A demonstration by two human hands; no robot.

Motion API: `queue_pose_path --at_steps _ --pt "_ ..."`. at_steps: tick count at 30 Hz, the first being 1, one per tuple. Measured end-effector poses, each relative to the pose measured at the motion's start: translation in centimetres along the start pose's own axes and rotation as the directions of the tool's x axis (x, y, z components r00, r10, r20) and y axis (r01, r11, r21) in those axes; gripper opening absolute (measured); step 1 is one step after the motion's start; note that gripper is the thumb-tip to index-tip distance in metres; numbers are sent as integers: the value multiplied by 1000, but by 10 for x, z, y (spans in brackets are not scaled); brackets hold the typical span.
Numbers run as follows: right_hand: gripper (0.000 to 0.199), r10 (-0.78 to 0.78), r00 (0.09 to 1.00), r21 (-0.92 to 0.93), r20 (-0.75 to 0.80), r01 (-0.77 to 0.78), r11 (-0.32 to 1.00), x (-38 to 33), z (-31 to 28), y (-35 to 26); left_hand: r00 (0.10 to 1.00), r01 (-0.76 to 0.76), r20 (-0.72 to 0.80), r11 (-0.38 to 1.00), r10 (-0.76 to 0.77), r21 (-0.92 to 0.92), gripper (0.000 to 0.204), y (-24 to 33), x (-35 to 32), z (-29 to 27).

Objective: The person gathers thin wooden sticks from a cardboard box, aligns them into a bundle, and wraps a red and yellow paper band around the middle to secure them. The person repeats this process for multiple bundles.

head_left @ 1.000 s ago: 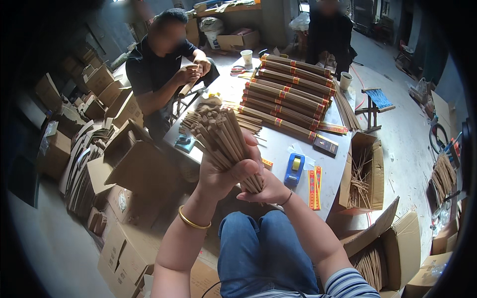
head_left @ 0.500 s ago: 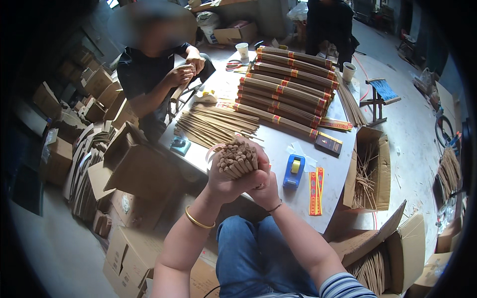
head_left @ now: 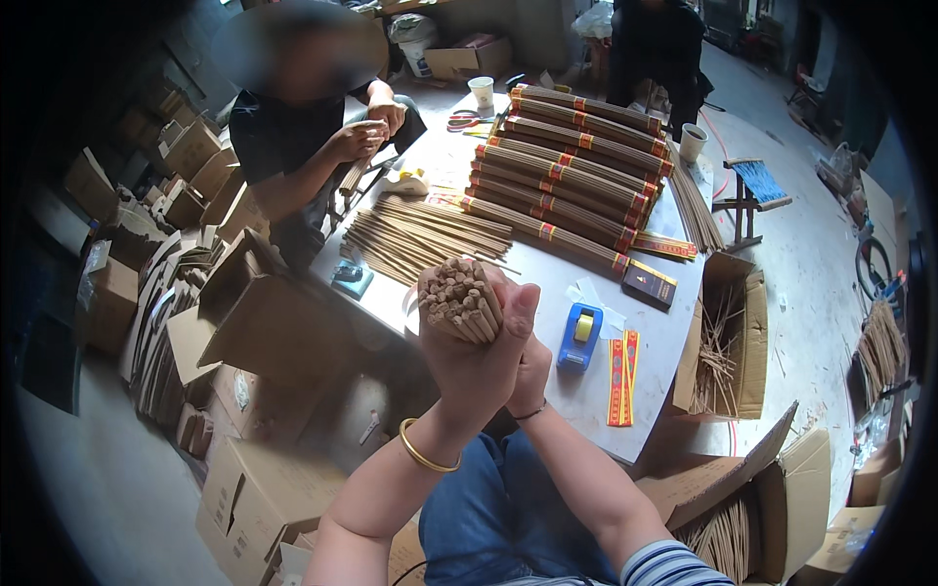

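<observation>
A thick bundle of brown incense sticks points its cut ends up at me. My left hand is wrapped round the bundle near those ends, its thumb raised along the right side. Just behind it, my right hand is closed against the bundle, its fingers mostly hidden by the left hand. Beyond my hands, loose incense sticks lie spread on the white table. Wrapped incense bundles with red and yellow bands are stacked farther back.
A blue tape dispenser and red-yellow paper strips lie right of my hands. A dark box, scissors and paper cups are also on the table. Open cartons stand around it. A co-worker sits at the far left.
My hands have turned the bundle a little and shifted it slightly left. My left thumb has lifted from across the bundle to point upward, and the left forearm has moved right.
</observation>
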State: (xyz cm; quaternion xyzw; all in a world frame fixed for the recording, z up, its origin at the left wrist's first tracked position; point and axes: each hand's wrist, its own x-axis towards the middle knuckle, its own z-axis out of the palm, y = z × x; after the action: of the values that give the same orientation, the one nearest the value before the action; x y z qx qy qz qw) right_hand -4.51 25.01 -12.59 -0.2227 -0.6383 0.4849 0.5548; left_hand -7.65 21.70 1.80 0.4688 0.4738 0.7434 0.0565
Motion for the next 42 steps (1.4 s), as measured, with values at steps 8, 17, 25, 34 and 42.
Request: queue_pose_path --at_steps 8,17,25,34,42 --pt "25 174 849 1 499 -201 980 21 -31 -40 987 144 92 971 -129 -189 26 13 15 -20" --pt "30 222 56 27 974 -991 134 -30 -74 -145 861 492 487 1 -145 -871 31 24 -28 -69" --pt "33 452 657 -349 604 -292 891 -85 -75 -157 885 324 -151 814 -441 -482 17 65 -81 -55" --pt "35 431 549 -299 716 -316 900 -94 -84 -179 832 430 11 633 -554 -644 16 85 -119 -70" --pt "27 233 -53 -82 971 -989 119 -94 -90 -171 884 373 376 -67 -276 -925 26 65 -124 -83"
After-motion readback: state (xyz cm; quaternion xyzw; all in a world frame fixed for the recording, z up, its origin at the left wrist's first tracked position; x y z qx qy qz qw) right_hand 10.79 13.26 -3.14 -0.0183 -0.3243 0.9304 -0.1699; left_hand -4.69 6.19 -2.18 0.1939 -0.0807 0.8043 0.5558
